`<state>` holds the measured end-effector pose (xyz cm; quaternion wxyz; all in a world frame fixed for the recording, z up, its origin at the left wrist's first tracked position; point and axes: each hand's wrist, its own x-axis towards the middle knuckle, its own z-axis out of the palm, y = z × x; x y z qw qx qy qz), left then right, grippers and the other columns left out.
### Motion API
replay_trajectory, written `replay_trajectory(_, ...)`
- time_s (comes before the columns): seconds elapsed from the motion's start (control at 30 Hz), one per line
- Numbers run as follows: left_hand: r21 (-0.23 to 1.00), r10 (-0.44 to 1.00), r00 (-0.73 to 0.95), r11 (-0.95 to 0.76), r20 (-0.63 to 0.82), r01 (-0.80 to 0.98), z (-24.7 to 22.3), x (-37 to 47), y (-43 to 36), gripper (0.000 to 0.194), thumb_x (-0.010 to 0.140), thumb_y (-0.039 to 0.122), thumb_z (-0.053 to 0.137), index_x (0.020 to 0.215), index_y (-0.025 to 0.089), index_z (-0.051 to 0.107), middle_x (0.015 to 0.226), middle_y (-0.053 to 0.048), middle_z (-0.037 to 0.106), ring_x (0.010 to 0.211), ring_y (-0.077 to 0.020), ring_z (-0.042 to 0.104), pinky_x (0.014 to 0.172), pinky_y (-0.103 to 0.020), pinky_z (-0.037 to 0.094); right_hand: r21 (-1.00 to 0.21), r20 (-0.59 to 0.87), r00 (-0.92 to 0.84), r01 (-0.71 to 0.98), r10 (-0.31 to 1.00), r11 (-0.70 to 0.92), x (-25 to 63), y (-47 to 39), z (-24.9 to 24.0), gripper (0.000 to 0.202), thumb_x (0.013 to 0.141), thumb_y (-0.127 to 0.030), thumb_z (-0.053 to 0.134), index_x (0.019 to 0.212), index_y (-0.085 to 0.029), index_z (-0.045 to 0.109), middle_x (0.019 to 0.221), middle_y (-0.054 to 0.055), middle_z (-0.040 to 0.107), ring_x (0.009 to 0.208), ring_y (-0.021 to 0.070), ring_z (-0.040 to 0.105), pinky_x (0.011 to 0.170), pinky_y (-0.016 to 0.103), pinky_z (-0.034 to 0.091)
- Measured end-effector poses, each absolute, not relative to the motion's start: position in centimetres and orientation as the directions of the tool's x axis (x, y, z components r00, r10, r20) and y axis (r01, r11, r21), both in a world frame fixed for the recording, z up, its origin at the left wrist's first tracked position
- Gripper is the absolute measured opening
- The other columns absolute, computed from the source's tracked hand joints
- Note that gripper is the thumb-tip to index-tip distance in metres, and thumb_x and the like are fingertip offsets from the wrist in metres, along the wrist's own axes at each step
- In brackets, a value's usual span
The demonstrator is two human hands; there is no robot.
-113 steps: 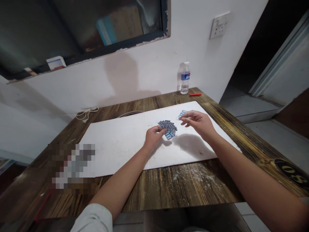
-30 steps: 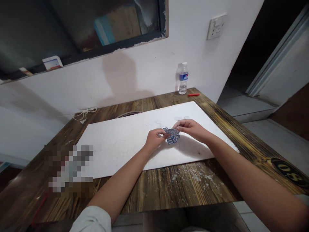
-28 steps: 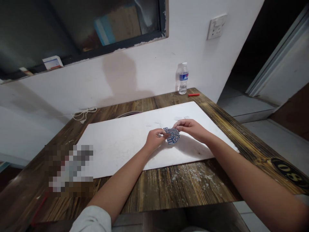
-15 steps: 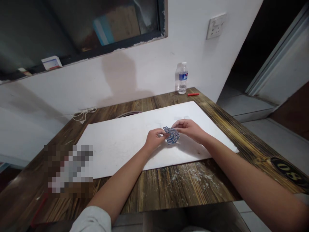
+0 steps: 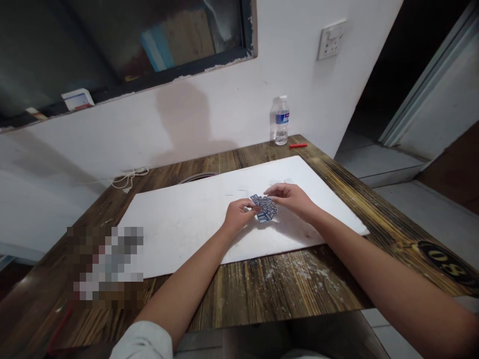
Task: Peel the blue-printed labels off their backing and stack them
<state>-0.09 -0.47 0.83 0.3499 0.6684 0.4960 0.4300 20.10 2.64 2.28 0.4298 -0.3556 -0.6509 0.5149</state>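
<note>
Pinching fanned, flat, blue-edged cards (image 5: 265, 213) in left grip (image 5: 238, 213); curling right grip (image 5: 294, 200) by their right edge, cannot tell how tightly.

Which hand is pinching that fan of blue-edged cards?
The left hand, its thumb over the cards; the right hand is at their right edge, touching or not unclear.

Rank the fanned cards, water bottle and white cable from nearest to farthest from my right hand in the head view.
1. Fanned cards, in your left hand, right beside your right hand.
2. Water bottle, standing beyond your right hand, at the table's back.
3. White cable, at the back left.
</note>
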Motion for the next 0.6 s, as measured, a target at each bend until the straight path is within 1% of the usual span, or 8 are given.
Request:
replay_trajectory(0.1, 0.902, 0.970, 0.093, -0.243, 0.224, 0.357, 1.0, 0.0, -0.5, 0.020, 0.070, 0.036, 0.072, 0.069, 0.016, 0.071, 0.078, -0.005, 0.072, 0.077, -0.0199, 0.065, 0.075, -0.030, 0.047, -0.932, 0.179, -0.348, 0.240, 0.920, 0.272, 20.8, 3.1, 2.4, 0.017, 0.075, -0.034, 0.065, 0.083, -0.020, 0.070, 0.076, 0.004, 0.071, 0.070, 0.0177, 0.063, 0.066, 0.032, 0.048)
replay_trajectory(0.17, 0.907, 0.974, 0.054, -0.225, 0.220, 0.355, 1.1, 0.0, -0.5, 0.023, 0.070, 0.038, 0.072, 0.067, 0.015, 0.070, 0.075, -0.004, 0.071, 0.074, -0.0193, 0.064, 0.073, -0.030, 0.047, -0.844, 0.123, -0.385, 0.443, 0.915, 0.300, 21.4, 3.3, 2.6, 0.013, 0.076, -0.031, 0.064, 0.077, -0.020, 0.070, 0.070, 0.003, 0.069, 0.068, 0.0181, 0.062, 0.064, 0.031, 0.045)
replay_trajectory(0.23, 0.913, 0.975, 0.020, -0.213, 0.220, 0.349, 1.1, 0.0, -0.5, 0.024, 0.069, 0.039, 0.072, 0.066, 0.015, 0.070, 0.071, -0.004, 0.070, 0.071, -0.0184, 0.063, 0.070, -0.029, 0.046, -0.744, 0.048, -0.471, 0.572, 0.881, 0.347, 22.0, 3.4, 2.8, 0.011, 0.073, -0.031, 0.068, 0.074, -0.020, 0.071, 0.071, 0.003, 0.068, 0.070, 0.0189, 0.061, 0.064, 0.030, 0.044)
replay_trajectory(0.3, 0.919, 0.976, -0.008, -0.203, 0.219, 0.338, 1.0, 0.0, -0.4, 0.026, 0.069, 0.040, 0.072, 0.067, 0.015, 0.070, 0.070, -0.003, 0.069, 0.069, -0.0178, 0.062, 0.069, -0.029, 0.046, -0.668, -0.004, -0.605, 0.594, 0.796, 0.448, 22.4, 3.3, 2.9, 0.018, 0.066, -0.032, 0.077, 0.079, -0.020, 0.073, 0.082, 0.005, 0.068, 0.076, 0.0202, 0.061, 0.067, 0.029, 0.044)
replay_trajectory(0.37, 0.925, 0.977, -0.028, -0.190, 0.210, 0.328, 0.8, -0.1, -0.3, 0.027, 0.069, 0.042, 0.073, 0.069, 0.015, 0.070, 0.070, -0.003, 0.069, 0.069, -0.0176, 0.062, 0.069, -0.029, 0.046, -0.596, -0.027, -0.717, 0.571, 0.697, 0.565, 22.7, 3.2, 2.9, 0.034, 0.058, -0.034, 0.083, 0.088, -0.022, 0.073, 0.094, 0.007, 0.065, 0.086, 0.0223, 0.059, 0.073, 0.030, 0.045)
replay_trajectory(0.43, 0.930, 0.978, -0.038, -0.181, 0.204, 0.319, 0.6, -0.2, -0.1, 0.029, 0.069, 0.043, 0.073, 0.070, 0.015, 0.071, 0.070, -0.003, 0.070, 0.069, -0.0176, 0.062, 0.069, -0.029, 0.047, -0.532, -0.038, -0.758, 0.567, 0.651, 0.628, 22.8, 3.1, 2.7, 0.043, 0.055, -0.034, 0.085, 0.095, -0.023, 0.072, 0.100, 0.008, 0.061, 0.091, 0.0238, 0.057, 0.078, 0.032, 0.045)
replay_trajectory(0.5, 0.934, 0.978, -0.049, -0.178, 0.203, 0.311, 0.5, -0.2, -0.1, 0.029, 0.068, 0.043, 0.074, 0.070, 0.015, 0.070, 0.070, -0.003, 0.070, 0.069, -0.0176, 0.063, 0.069, -0.029, 0.047, -0.505, -0.045, -0.755, 0.583, 0.655, 0.637, 22.8, 3.1, 2.4, 0.042, 0.057, -0.034, 0.085, 0.094, -0.022, 0.071, 0.100, 0.009, 0.059, 0.091, 0.0234, 0.056, 0.079, 0.032, 0.044)
replay_trajectory(0.6, 0.934, 0.978, -0.053, -0.177, 0.204, 0.312, 0.5, -0.2, 0.0, 0.028, 0.068, 0.043, 0.074, 0.070, 0.015, 0.070, 0.071, -0.004, 0.070, 0.070, -0.0178, 0.063, 0.069, -0.029, 0.047, -0.512, -0.057, -0.758, 0.581, 0.650, 0.633, 22.6, 3.1, 2.2, 0.032, 0.060, -0.029, 0.083, 0.089, -0.021, 0.070, 0.100, 0.008, 0.057, 0.088, 0.0209, 0.056, 0.078, 0.030, 0.044)
